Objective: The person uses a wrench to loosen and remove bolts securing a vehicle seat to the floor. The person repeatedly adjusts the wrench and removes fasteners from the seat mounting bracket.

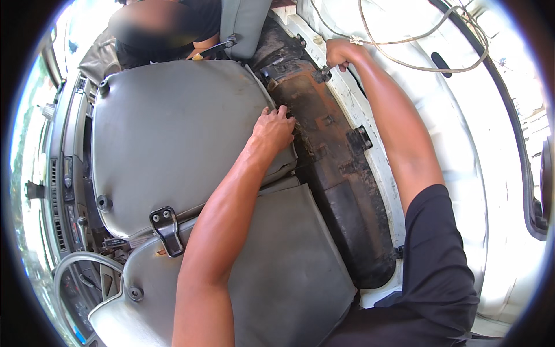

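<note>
My left hand lies on the rear edge of a grey seat cushion, its fingers bent and spread apart over that edge. My right arm reaches up along a white metal rail. At the rail's far part my right hand is closed, its fingers curled downward. Just below those fingers sits a small dark metal bracket. Whatever the right fingers pinch is hidden or too small to name. Between the cushion and the rail runs a rusty, dirty, black-brown metal surface.
A second grey seat cushion with a black metal bracket lies nearer. Another person is at the far side, a hand by a dark tool. Left are a steering wheel and dashboard. A cable loops at upper right.
</note>
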The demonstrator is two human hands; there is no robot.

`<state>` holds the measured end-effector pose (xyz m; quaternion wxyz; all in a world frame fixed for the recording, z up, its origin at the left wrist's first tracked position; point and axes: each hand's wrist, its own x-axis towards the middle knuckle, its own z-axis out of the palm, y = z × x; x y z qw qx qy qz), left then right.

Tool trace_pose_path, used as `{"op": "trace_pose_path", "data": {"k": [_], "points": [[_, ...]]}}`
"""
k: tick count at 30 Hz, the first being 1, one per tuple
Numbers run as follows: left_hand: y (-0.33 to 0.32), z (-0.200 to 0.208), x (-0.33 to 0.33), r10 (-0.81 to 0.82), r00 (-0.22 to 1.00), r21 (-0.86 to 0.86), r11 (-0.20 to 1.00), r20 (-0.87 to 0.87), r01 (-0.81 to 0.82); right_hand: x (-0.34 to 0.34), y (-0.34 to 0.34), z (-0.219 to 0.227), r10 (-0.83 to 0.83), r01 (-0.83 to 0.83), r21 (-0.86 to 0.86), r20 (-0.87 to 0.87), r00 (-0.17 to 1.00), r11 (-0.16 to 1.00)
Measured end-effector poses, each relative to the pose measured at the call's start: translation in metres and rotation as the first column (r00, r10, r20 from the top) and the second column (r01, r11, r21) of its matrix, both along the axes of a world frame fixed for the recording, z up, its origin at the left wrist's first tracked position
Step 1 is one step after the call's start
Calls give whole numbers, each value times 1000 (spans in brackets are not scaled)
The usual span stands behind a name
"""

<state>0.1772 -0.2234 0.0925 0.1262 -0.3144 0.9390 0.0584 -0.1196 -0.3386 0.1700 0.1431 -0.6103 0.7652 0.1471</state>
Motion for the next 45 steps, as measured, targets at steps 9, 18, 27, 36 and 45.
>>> {"op": "trace_pose_path", "data": {"k": [9, 18, 27, 36, 45], "points": [[0, 0, -1, -9, 999, 12, 1000, -42, 9, 12, -8, 4, -34, 35, 29, -22, 999, 999], [1, -8, 4, -9, 998, -27, 1000, -64, 7, 28, 98, -74, -18, 21, -411, 11, 1000, 911], [-3, -9, -5, -40, 998, -22, 999, -49, 38, 4, 79, -49, 8, -12, -394, -12, 1000, 919], [-4, -7, -2, -8, 998, 30, 999, -62, 10, 24, 30, -1, -3, -6, -160, -57, 998, 987], [-4, -9, -4, -18, 998, 28, 999, -59, 20, 22, 24, 4, -16, 12, -147, -29, 999, 989]]}}
